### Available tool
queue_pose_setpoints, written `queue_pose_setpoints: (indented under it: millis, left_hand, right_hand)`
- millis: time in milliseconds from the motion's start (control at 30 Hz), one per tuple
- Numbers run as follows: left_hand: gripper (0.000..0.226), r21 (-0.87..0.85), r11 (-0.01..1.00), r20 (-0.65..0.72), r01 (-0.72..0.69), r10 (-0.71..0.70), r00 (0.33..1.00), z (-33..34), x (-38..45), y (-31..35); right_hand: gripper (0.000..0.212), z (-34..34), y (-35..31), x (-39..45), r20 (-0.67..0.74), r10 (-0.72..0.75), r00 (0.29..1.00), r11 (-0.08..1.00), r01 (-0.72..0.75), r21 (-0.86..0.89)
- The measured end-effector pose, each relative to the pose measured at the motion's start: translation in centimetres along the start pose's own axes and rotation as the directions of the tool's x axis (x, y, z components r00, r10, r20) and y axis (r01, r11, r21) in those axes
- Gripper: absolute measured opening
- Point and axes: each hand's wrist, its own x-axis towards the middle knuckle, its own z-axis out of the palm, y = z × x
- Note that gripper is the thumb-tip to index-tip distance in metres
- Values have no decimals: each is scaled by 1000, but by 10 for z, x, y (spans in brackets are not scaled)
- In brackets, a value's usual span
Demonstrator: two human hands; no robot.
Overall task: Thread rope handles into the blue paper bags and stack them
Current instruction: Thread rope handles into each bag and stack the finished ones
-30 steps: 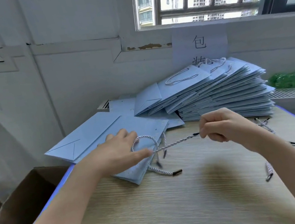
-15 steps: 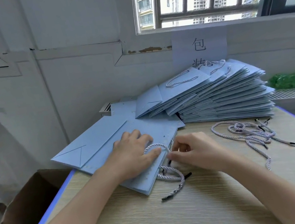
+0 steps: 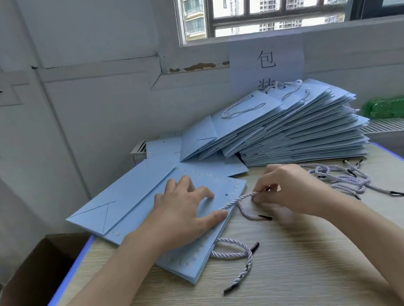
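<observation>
Blue paper bag [image 3: 134, 204] lies under the left hand [image 3: 182, 217], fingers spread flat; right hand [image 3: 286, 189] pinches a rope handle [image 3: 241, 199].

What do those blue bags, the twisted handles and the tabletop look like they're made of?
Blue bags: matte paper or thin card, judging by the sharp creases and flat folds.
Rope handle pinched by the right hand: twisted white-and-lilac cord, probably a synthetic or cotton fibre, with dark, seemingly plastic tips.
Table: pale wood-grain surface, possibly laminate, with a blue edge strip.
</observation>
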Motion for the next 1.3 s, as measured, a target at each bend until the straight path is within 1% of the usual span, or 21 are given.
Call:
queue_pose_setpoints:
  millis: [33,100,167,200,267,300,367,467,567,667,800,867,933,1000,1200,1300]
  left_hand:
    - [55,3,1000,0,-7,7,1000,0,-1,0]
    - [58,-13,1000,0,-23,23,1000,0,-2,2]
    - [67,-18,999,5,-45,45,999,0,-5,7]
    - [72,-2,998,11,-59,59,998,0,-7,11]
    - [76,58,995,30,-86,84,996,1,-11,17]
    - [76,86,991,39,-98,95,995,2,-12,20]
    - [72,101,988,44,-115,111,993,2,-13,23]
    - [61,85,989,36,-124,121,992,1,-13,24]
    - [54,82,989,26,-123,121,992,1,-13,24]
    - [53,44,992,6,-118,118,993,1,-12,24]
    - [52,-43,993,-21,-109,108,994,1,-10,20]
    - [49,-83,991,-33,-109,107,994,1,-10,18]
    - [47,-110,988,-37,-110,106,994,0,-10,17]
    - [48,-118,987,-38,-110,107,994,0,-10,17]
    - [44,-118,985,-55,-122,116,992,2,-10,16]
    - [38,-130,983,-101,-126,113,988,2,-9,17]
  right_hand:
    - [15,0,-1,0,-2,-13,1000,1000,13,-4]
    - [17,0,-3,1,-55,-32,998,999,33,30]
    - [14,-1,-8,1,-139,-7,990,989,27,145]
    - [11,-2,-10,1,-157,20,987,973,17,228]
    - [6,-2,-13,1,-123,49,991,925,1,381]
    - [9,-1,-14,1,-94,50,994,906,-5,423]
    - [17,5,-17,1,-57,45,997,891,-14,454]
    - [27,17,-19,5,-111,47,993,910,3,414]
    - [23,25,-25,9,-164,36,986,929,27,368]
    - [18,26,-31,10,-173,-11,985,949,65,308]
    - [26,28,-32,11,-219,-84,972,969,131,208]
    - [29,26,-30,12,-183,-80,980,967,121,223]
    - [31,21,-26,12,-119,-53,991,955,86,285]
    - [28,17,-23,10,-79,-46,996,943,69,326]
    - [23,21,-26,11,-113,-70,991,965,96,243]
    - [19,23,-26,11,-109,-72,991,955,100,280]
